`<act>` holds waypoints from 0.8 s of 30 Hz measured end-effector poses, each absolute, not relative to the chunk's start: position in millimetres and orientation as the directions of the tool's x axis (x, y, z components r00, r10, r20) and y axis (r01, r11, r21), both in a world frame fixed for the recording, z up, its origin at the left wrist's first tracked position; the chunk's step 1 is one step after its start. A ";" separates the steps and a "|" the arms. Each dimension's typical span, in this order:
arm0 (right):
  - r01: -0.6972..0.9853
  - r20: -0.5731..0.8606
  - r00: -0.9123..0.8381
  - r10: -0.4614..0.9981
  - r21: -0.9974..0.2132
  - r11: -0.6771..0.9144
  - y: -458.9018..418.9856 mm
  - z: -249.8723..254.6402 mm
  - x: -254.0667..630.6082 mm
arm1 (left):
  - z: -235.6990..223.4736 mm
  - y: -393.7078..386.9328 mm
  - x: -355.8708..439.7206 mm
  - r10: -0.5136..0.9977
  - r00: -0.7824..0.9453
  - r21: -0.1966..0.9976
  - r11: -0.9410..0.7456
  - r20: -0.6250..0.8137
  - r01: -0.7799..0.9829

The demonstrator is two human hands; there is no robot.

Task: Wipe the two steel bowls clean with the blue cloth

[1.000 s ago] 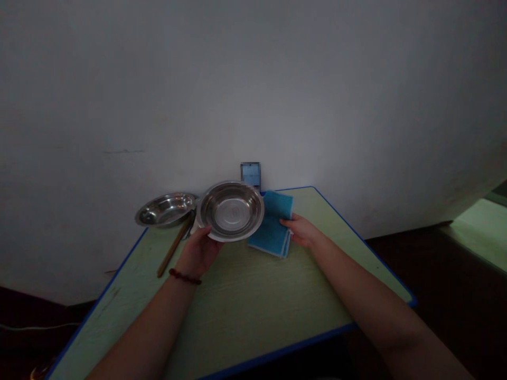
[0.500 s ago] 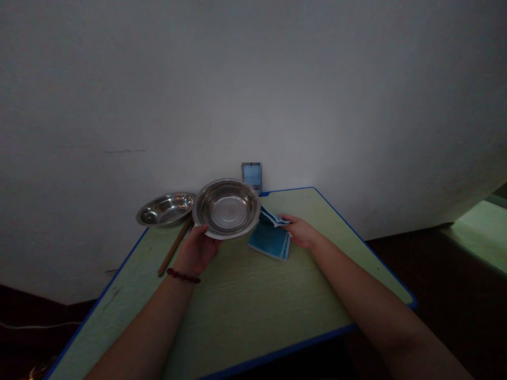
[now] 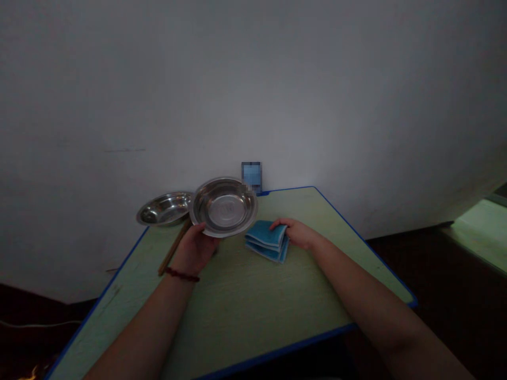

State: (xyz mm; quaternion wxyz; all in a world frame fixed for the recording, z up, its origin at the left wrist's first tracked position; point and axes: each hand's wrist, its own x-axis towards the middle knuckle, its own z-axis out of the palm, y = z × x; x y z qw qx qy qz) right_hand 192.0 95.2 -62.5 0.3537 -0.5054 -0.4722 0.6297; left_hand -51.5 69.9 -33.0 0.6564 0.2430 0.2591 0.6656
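My left hand (image 3: 196,248) grips the near rim of a round stainless steel basin (image 3: 226,210), thumb on the inside edge, and holds it tilted above the table with its hollow facing me. To the right, my right hand (image 3: 297,232) is closed on a folded blue cloth (image 3: 264,235) with pale edging. The cloth hangs in layers just over or on the tabletop; which of the two I cannot tell. It is apart from the basin. A second steel basin (image 3: 166,209) sits at the table's far left corner, partly behind the held one.
A brown wooden stick (image 3: 171,253) lies near my left wrist on the pale green table (image 3: 253,311), which has a blue edge. A blurred device with a screen (image 3: 252,176) leans at the white wall (image 3: 253,95). Another pale surface (image 3: 481,232) stands far right.
The cloth has come away from the basin's right side, its raised layer folding down flatter under my right hand. The basin has shifted slightly left in my left hand.
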 end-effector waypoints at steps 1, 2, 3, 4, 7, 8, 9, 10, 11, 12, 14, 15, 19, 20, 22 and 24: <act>0.038 -0.304 -0.240 0.922 -0.952 -0.304 94.8 -61.9 191.8 | -32.8 69.6 -51.2 1.000 -0.018 0.662 -0.001 -0.019 -0.749; 0.043 -0.306 -0.243 0.921 -0.952 -0.305 94.5 -61.5 191.5 | -32.6 69.4 -50.9 1.000 -0.015 0.660 0.000 -0.017 -0.752; 0.047 -0.308 -0.246 0.919 -0.951 -0.306 94.3 -61.2 191.2 | -32.5 69.3 -50.8 1.000 -0.013 0.658 0.001 -0.016 -0.753; 0.050 -0.309 -0.251 0.917 -0.950 -0.307 94.1 -61.0 191.0 | -32.6 69.2 -50.8 1.000 -0.010 0.658 0.003 -0.016 -0.753; 0.053 -0.314 -0.272 0.909 -0.949 -0.312 93.5 -60.3 190.7 | -33.8 70.0 -51.4 1.000 -0.003 0.664 0.010 -0.019 -0.748; 0.054 -0.317 -0.279 0.907 -0.948 -0.314 93.1 -59.7 190.8 | -34.3 70.4 -51.8 1.000 0.000 0.666 0.016 -0.024 -0.746; 0.055 -0.319 -0.286 0.904 -0.947 -0.317 92.7 -58.9 191.1 | -34.9 70.9 -52.2 1.000 0.003 0.667 0.021 -0.028 -0.744; 0.057 -0.323 -0.293 0.900 -0.946 -0.320 92.2 -57.8 191.4 | -35.5 71.3 -52.6 0.999 0.006 0.669 0.026 -0.032 -0.743; 0.058 -0.326 -0.301 0.896 -0.944 -0.324 91.6 -56.3 191.8 | -35.9 71.7 -52.9 0.999 0.008 0.670 0.029 -0.035 -0.742; 0.059 -0.330 -0.309 0.892 -0.943 -0.329 91.0 -54.7 192.2 | -36.3 72.1 -53.1 0.999 0.009 0.671 0.031 -0.036 -0.741; 0.058 -0.342 -0.323 0.882 -0.938 -0.342 90.2 -51.5 192.6 | -36.8 72.5 -53.2 0.999 0.012 0.673 0.033 -0.035 -0.739; 0.056 -0.349 -0.326 0.878 -0.935 -0.351 90.1 -50.3 192.5 | -37.0 72.6 -53.1 0.999 0.014 0.674 0.033 -0.033 -0.738; 0.038 -0.363 -0.291 0.885 -0.929 -0.369 93.0 -51.5 191.2 | -37.9 72.9 -52.6 1.000 0.019 0.675 0.030 -0.025 -0.738; 0.034 -0.358 -0.268 0.894 -0.931 -0.362 94.3 -53.4 191.1 | -38.2 72.9 -52.5 1.000 0.019 0.676 0.031 -0.026 -0.737; 0.028 -0.324 -0.223 0.919 -0.945 -0.326 97.0 -58.3 191.6 | -38.8 73.1 -52.7 0.999 0.020 0.679 0.038 -0.033 -0.733; 0.026 -0.288 -0.192 0.938 -0.957 -0.289 99.4 -62.9 192.8 | -39.0 73.3 -52.9 0.999 0.022 0.682 0.043 -0.039 -0.730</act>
